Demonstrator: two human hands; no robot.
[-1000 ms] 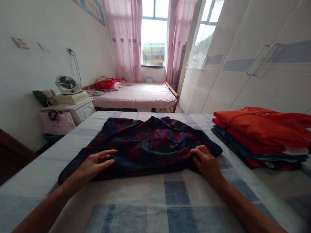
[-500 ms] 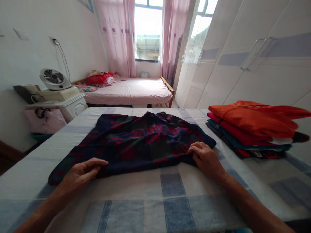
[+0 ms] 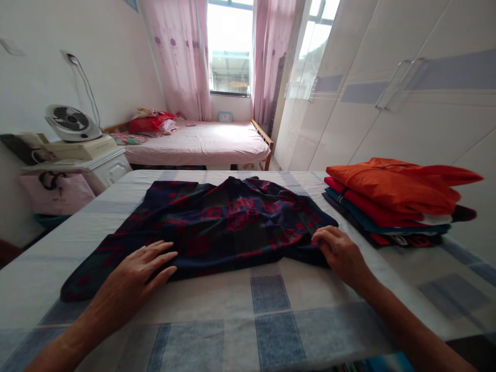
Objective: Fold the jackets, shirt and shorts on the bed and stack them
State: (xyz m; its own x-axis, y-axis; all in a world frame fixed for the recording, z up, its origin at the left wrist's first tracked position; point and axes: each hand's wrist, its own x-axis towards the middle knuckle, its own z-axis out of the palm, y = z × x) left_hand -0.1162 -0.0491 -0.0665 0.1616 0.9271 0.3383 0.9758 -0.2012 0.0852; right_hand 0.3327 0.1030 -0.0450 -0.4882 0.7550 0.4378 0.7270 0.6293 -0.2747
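A dark navy shirt (image 3: pixel 217 227) with red and green patches lies spread on the bed in front of me, its collar edge facing away and its near edge slightly creased. My left hand (image 3: pixel 143 268) rests on the near left part of the cloth with the fingers apart. At the near right corner, my right hand (image 3: pixel 341 253) pinches the shirt's fabric between thumb and fingers. The fingertips there are partly hidden by the hand itself.
A stack of folded clothes (image 3: pixel 387 196), orange on top, sits to the right. Beneath everything is a blue-and-white checked bedsheet (image 3: pixel 217 336). Farther off are a pink bed (image 3: pixel 209 144), a fan (image 3: pixel 73 123) on a cabinet at left, and a white wardrobe (image 3: pixel 406 119) at right.
My left hand has loosened from a pinch and now lies with fingers spread on the shirt. My right hand has shifted slightly right along the edge. The view has turned a little right.
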